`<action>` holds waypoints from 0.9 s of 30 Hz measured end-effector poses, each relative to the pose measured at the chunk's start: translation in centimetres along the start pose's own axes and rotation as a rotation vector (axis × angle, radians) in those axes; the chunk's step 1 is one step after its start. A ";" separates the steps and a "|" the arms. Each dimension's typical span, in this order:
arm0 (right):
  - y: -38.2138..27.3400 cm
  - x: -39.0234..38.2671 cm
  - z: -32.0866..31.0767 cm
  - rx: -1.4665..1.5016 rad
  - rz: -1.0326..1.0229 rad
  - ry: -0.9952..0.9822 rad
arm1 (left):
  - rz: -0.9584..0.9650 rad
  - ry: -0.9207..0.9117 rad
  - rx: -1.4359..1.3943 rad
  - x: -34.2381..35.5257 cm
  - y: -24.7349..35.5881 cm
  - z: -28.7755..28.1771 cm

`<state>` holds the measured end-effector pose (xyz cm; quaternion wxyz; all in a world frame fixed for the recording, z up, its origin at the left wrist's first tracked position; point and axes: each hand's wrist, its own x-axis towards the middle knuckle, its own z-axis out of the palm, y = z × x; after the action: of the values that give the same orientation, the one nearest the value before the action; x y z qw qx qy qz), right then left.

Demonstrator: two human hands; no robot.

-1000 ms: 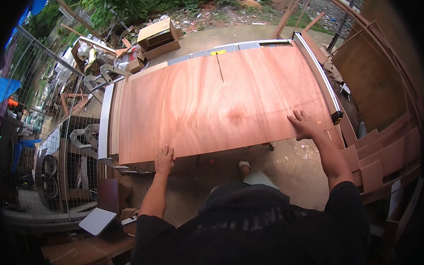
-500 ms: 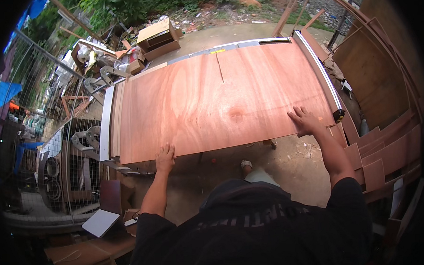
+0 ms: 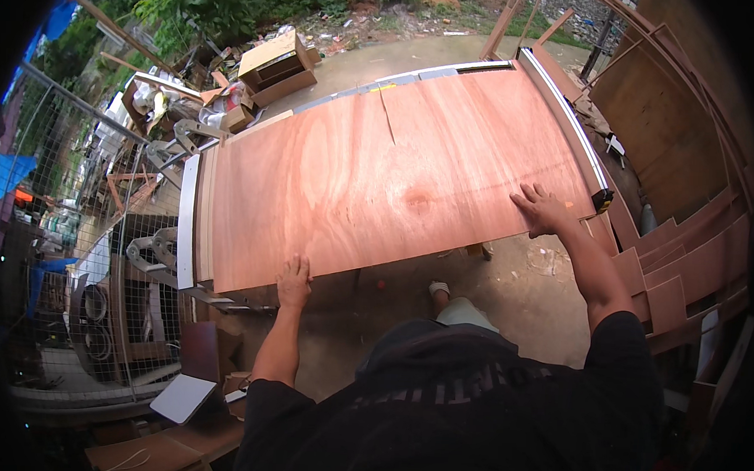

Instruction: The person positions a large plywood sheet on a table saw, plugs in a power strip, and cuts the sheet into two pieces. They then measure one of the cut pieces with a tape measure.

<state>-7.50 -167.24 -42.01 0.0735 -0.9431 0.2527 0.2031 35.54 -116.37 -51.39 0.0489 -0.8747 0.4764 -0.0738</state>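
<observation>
A large reddish plywood sheet [image 3: 329, 183] lies across a worktable in front of me. From its far edge a thin dark slit [image 3: 387, 118] runs part way toward me, starting by a small yellow piece [image 3: 383, 88]. My left hand [image 3: 294, 281] rests on the near edge toward the left, fingers laid flat on top; its thumb is hard to make out. Near the right end of that edge, my right hand [image 3: 540, 211] presses on the face with fingers spread. A straight metal rail [image 3: 567, 117] with a black end runs along the sheet's right side.
Metal brackets [image 3: 153, 247] and a wire fence [image 3: 71, 306] stand on the left. Wood offcuts [image 3: 678, 274] are piled at the right. Beyond the table sits an open wooden box [image 3: 279, 67]. A small white-topped board [image 3: 183, 398] lies at lower left.
The view has shifted slightly. Both hands keep the same places on the plywood sheet, with no clear movement of the sheet.
</observation>
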 end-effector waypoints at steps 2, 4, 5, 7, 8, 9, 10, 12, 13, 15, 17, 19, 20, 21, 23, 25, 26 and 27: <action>0.1 0.0 0.0 0.010 0.003 0.000 | -0.008 0.024 0.029 0.1 0.2 0.2; 0.1 -0.2 -0.1 0.016 -0.005 0.004 | -0.015 -0.015 -0.022 0.2 0.3 -0.1; 0.2 -0.3 -0.1 0.020 -0.004 0.008 | -0.014 -0.032 -0.048 0.5 0.3 -0.2; 0.3 0.0 -0.1 0.021 -0.014 0.017 | -0.025 -0.014 0.012 0.2 0.1 0.5; 0.3 0.2 0.0 0.023 -0.020 0.019 | -0.031 -0.008 0.041 0.0 0.0 0.7; 0.4 0.3 -0.1 0.028 -0.019 0.018 | -0.037 -0.023 0.014 0.0 -0.1 0.9; 0.5 0.3 -0.2 0.037 -0.017 0.018 | -0.039 -0.037 -0.011 0.3 0.0 0.6; 0.4 0.2 -0.1 0.025 -0.003 0.006 | -0.040 -0.043 -0.023 0.5 0.2 0.4; 0.4 0.1 -0.1 0.030 -0.003 0.004 | -0.038 -0.031 -0.009 0.3 0.3 0.5; 0.5 0.2 0.0 0.043 -0.005 -0.002 | -0.036 -0.029 -0.011 0.4 0.3 0.5; 0.8 0.1 0.0 0.029 -0.022 0.021 | -0.036 -0.046 -0.048 0.7 0.0 0.3; 0.9 0.2 0.0 0.019 -0.031 0.027 | -0.030 -0.041 -0.024 0.6 0.2 0.3; 0.9 0.4 0.0 0.024 -0.029 0.028 | -0.031 -0.039 -0.008 0.6 0.2 0.2; 1.0 0.4 0.0 0.027 -0.028 0.028 | -0.030 -0.047 -0.007 0.8 0.2 0.1; 0.9 0.5 0.0 0.027 -0.032 0.023 | -0.028 -0.067 -0.006 1.0 0.3 -0.3; 0.8 0.4 -0.1 0.016 -0.042 0.018 | -0.031 -0.081 -0.007 0.9 0.3 -0.4; 0.9 0.5 0.0 0.012 -0.044 0.025 | -0.033 -0.087 -0.007 1.0 0.3 -0.4; 1.1 0.6 0.3 0.009 -0.046 0.031 | -0.029 -0.084 0.000 1.1 0.3 -0.4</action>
<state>-7.68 -168.42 -42.58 0.0784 -0.9514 0.2329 0.1856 35.79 -117.46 -50.98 0.0676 -0.8839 0.4612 -0.0378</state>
